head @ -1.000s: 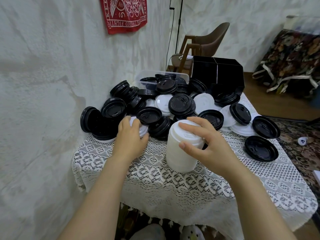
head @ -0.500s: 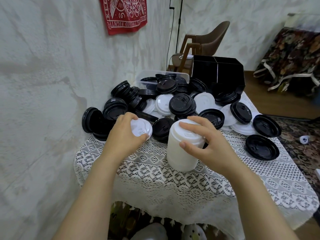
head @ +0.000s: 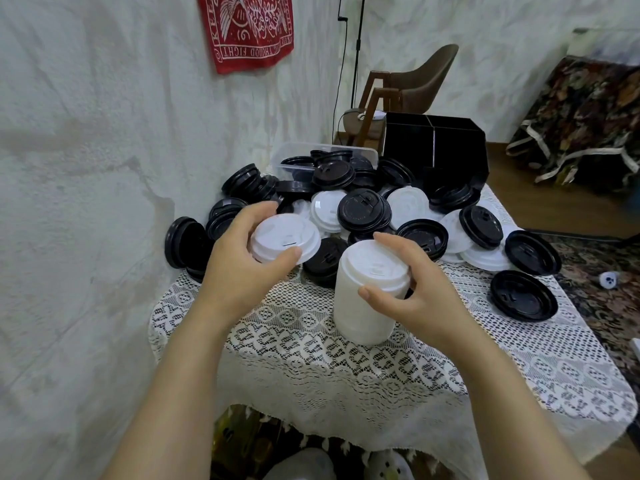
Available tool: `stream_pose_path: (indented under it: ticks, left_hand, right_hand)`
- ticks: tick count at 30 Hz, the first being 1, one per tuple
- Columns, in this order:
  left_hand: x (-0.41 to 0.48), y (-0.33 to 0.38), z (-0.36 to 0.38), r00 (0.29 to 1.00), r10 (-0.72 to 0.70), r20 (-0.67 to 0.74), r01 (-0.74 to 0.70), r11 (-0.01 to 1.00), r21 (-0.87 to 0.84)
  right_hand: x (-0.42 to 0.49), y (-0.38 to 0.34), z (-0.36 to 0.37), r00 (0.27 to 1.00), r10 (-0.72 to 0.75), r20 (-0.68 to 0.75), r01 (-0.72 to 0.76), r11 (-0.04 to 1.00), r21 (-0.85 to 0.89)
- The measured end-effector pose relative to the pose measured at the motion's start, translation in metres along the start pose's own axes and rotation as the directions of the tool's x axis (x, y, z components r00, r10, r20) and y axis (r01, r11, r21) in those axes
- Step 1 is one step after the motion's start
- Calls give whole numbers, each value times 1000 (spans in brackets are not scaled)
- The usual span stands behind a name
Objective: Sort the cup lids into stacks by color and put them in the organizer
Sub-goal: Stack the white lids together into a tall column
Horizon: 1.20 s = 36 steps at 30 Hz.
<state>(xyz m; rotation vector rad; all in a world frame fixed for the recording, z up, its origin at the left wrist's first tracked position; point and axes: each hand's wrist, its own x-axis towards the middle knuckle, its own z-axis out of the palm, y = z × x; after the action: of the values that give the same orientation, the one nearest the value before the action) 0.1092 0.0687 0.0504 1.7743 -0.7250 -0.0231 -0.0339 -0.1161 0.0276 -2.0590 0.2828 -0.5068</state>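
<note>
Centre frame: my left hand (head: 239,271) is pinching 1 white lid (head: 284,239); my right hand (head: 415,292) is clasping the white stack (head: 363,310), steadying it for level, centred seating.

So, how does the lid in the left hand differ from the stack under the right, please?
The lid is single, held in the air by the left hand; the stack is tall, upright on the tablecloth, gripped by the right hand. Both are white.
</note>
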Motion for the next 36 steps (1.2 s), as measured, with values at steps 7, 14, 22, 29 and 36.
stream_pose_path:
  ticks: [7, 14, 22, 29, 36]
  left_hand:
    - [-1, 31, 20, 991, 105, 88, -90, 984, -154]
    - [-1, 36, 43, 957, 146, 251, -122, 986, -110]
    - [0, 24, 63, 936, 69, 345, -46, 996, -75]
    - [0, 23, 67, 923, 68, 378, -38, 996, -86]
    - [-4, 13, 65, 910, 84, 406, -42, 993, -113]
  right_hand:
    - [0, 7, 3, 999, 22, -26, -20, 998, 67]
    - [2, 11, 5, 999, 1, -46, 5, 989, 151]
    - [1, 13, 6, 997, 21, -72, -5, 976, 217]
    - [-1, 10, 3, 999, 5, -39, 4, 974, 226]
    - [-2, 8, 1, 1000, -14, -6, 15, 979, 203]
